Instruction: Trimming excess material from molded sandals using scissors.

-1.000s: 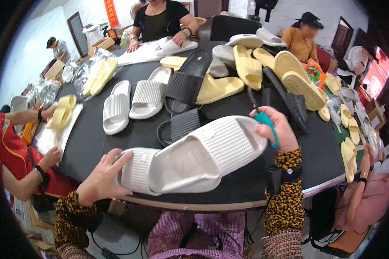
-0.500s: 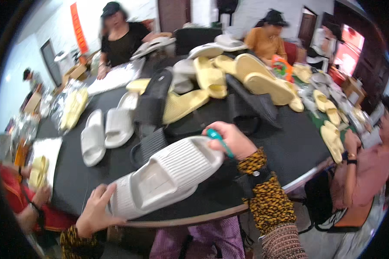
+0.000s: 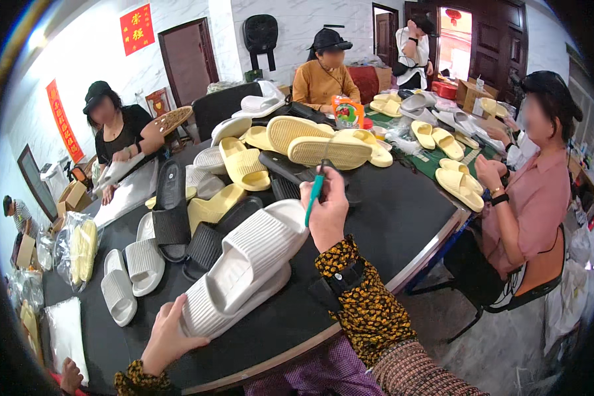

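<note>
My left hand (image 3: 167, 338) grips a pair of light grey ribbed slippers (image 3: 241, 264) by one end, fingers on top and thumb below. The two slippers lie sole to sole, tilted over the near part of the table. At their far end, my right hand (image 3: 328, 210) is closed around teal-handled snips (image 3: 315, 195), whose thin tip points up and away. Just past the held pair lies a black ribbed slipper (image 3: 206, 245), partly hidden. Two more grey slippers (image 3: 120, 290) rest to the left.
Yellow slippers (image 3: 330, 150), black slippers (image 3: 171, 218) and others are piled on the dark table (image 3: 383, 218). A bagged yellow pair (image 3: 82, 251) and clear plastic sheets (image 3: 66, 336) are at the left. Co-workers sit or stand around; one in pink (image 3: 528, 211) sits right, beside the table's edge.
My right hand has lifted off the slippers' far end and turned the snips upward. The held pair has shifted slightly left and down in view, and the whole view has swung to the right.
</note>
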Demonstrator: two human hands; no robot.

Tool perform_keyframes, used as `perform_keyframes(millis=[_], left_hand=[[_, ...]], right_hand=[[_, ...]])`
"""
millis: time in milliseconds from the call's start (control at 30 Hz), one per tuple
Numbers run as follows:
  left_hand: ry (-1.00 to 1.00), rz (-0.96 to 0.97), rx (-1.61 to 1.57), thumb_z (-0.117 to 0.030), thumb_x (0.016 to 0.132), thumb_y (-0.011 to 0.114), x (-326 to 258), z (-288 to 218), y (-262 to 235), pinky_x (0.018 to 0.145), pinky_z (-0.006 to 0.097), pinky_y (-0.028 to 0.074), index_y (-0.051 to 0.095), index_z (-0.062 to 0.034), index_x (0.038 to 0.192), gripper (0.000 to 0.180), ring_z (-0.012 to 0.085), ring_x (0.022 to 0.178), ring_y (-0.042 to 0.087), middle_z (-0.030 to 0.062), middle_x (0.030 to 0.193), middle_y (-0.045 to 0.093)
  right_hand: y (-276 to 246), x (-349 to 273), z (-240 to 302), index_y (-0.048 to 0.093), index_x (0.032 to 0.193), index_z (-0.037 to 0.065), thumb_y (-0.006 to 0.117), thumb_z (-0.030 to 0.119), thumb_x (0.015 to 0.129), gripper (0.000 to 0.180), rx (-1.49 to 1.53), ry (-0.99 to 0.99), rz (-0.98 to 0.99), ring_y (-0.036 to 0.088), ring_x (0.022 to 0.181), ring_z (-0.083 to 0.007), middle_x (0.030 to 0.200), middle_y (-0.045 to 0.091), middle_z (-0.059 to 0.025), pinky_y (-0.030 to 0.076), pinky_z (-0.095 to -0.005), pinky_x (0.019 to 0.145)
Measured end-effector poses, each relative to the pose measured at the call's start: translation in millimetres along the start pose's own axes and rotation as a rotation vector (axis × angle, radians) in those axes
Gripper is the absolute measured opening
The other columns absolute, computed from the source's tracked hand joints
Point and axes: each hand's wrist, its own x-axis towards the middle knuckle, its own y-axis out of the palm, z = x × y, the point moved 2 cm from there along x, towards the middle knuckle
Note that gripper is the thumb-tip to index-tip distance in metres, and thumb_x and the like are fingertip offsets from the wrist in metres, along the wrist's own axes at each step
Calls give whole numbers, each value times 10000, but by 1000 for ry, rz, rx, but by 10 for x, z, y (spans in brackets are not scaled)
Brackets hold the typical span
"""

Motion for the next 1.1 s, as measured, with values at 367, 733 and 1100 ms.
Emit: perform_keyframes(millis=[367, 733, 1100], left_hand=[[172, 3, 62, -387, 588, 812, 879, -503, 346, 907, 419, 392, 363, -7, 1353, 965, 384, 1035, 467, 242, 1095, 494], [574, -303, 61, -308, 685, 732, 1832, -960, 1049, 808, 466, 437, 450, 10, 1194, 663, 404, 922, 534, 237, 1008, 522], [497, -569, 134, -210, 724, 706, 1731, -802, 368, 840, 457, 419, 528, -45, 1124, 468, 359, 1002, 519, 166, 1088, 538]], right_hand=[[8, -172, 432, 488, 1164, 19, 706, 83, 768, 457, -193, -412, 39, 646, 700, -248, 855, 616, -151, 503, -325, 608], [220, -382, 282, 480, 1177, -8, 695, 49, 762, 472, -324, -384, 379, 644, 772, -192, 908, 624, -135, 502, -293, 666], [250, -386, 76, 510, 1143, 38, 699, 122, 775, 421, -241, -196, 316, 652, 687, -227, 805, 622, -131, 504, -314, 617]])
